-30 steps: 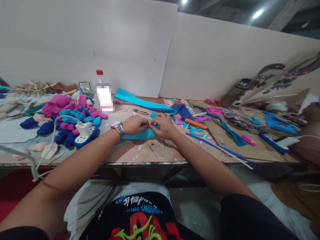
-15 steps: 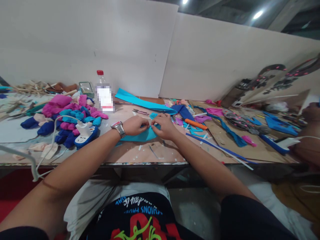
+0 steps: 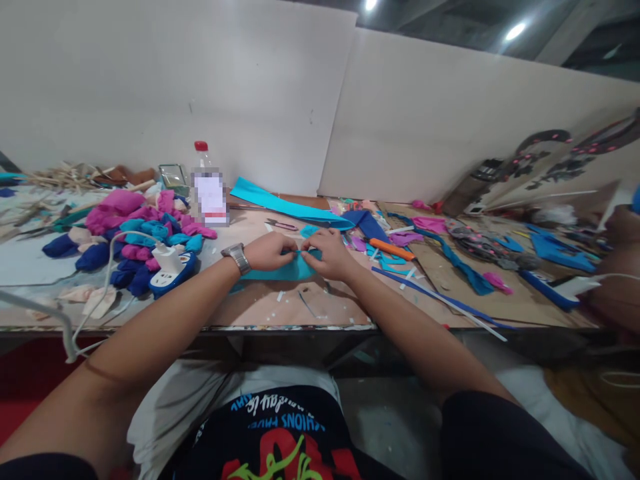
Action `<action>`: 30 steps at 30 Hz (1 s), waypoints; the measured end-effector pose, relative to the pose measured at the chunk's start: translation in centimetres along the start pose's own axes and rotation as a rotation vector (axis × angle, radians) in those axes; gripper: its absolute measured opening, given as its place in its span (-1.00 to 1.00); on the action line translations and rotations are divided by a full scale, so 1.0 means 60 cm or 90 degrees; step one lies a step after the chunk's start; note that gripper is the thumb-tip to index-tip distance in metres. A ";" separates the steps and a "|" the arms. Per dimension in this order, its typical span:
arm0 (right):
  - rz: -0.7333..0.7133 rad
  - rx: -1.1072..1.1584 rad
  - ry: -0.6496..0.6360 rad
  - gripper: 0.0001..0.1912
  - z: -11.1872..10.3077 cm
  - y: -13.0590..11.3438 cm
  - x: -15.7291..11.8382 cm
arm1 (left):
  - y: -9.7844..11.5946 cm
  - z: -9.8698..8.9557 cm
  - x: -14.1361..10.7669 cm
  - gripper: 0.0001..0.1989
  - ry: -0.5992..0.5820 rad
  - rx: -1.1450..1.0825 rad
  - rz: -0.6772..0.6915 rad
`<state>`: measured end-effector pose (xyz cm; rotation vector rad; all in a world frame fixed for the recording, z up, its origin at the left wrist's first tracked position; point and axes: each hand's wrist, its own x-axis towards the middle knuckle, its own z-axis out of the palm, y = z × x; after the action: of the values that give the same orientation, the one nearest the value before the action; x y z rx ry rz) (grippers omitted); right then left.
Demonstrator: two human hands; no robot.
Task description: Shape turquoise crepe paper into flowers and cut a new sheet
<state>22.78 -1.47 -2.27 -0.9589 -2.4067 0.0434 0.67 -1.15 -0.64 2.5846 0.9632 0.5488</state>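
A turquoise piece of fabric (image 3: 285, 270) is held between my two hands just above the table top. My left hand (image 3: 270, 252), with a metal watch on its wrist, has its fingertips pinched on the fabric's upper edge. Close beside it, my right hand (image 3: 327, 252) pinches the same edge, its thumb and index finger nearly meeting the left fingertips. Part of the cloth is hidden behind the hands. Beyond them lie a long bright blue fabric strip (image 3: 290, 205) and small thread snips (image 3: 281, 225).
On the left sit a heap of pink and blue fabric bundles (image 3: 120, 210), a power strip (image 3: 173, 273) with a plug, and a bottle (image 3: 210, 193). An orange-handled cutter (image 3: 393, 249) and fabric scraps lie right. Another person's arm (image 3: 617, 267) shows at the far right.
The fabric's lower edge has shifted slightly upward. Both hands keep nearly the same place and pinch.
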 end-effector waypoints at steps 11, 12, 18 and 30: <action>-0.034 0.024 0.042 -0.87 0.002 0.005 0.001 | -0.008 -0.004 0.001 -0.82 -0.045 -0.112 -0.074; -0.038 0.021 0.043 -0.87 0.001 0.004 0.001 | -0.009 -0.004 0.002 -0.82 -0.048 -0.126 -0.076; -0.056 -0.005 0.036 -0.85 -0.002 -0.001 0.001 | -0.020 -0.001 0.006 -0.77 -0.050 -0.190 -0.090; -0.114 -0.043 0.065 -0.82 -0.007 -0.006 0.001 | -0.028 -0.001 0.005 -0.60 -0.027 -0.264 -0.145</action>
<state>22.73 -1.74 -1.80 -0.7519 -2.4024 -0.1501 -0.04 0.26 -1.25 2.0827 0.9932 0.5608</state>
